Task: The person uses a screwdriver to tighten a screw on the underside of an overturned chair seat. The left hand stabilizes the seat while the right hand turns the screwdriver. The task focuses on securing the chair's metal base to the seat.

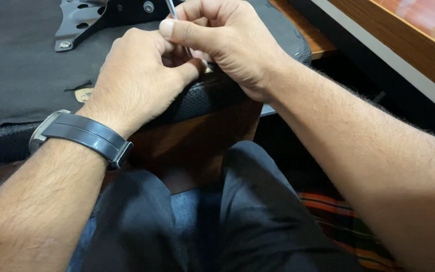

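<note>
Forearms reaching in, left hand (pixel 139 75) is pinching the seat (pixel 21 75) edge — right hand (pixel 227 43) gripping a thin tool (pixel 171 9), mid-fastening; next likely needing steady pressure.

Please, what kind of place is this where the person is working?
Probably a small upholstery or chair repair workshop. An upturned seat covered in black fabric, with a metal bracket, rests on a wooden bench. Both hands work at its edge, the right hand holding a thin metal tool.

Left wrist bears a watch (pixel 79 135) with dark grey strap and silver case. Forearms bare, no sleeves. Dark trousers (pixel 217 226) worn on both legs.
</note>
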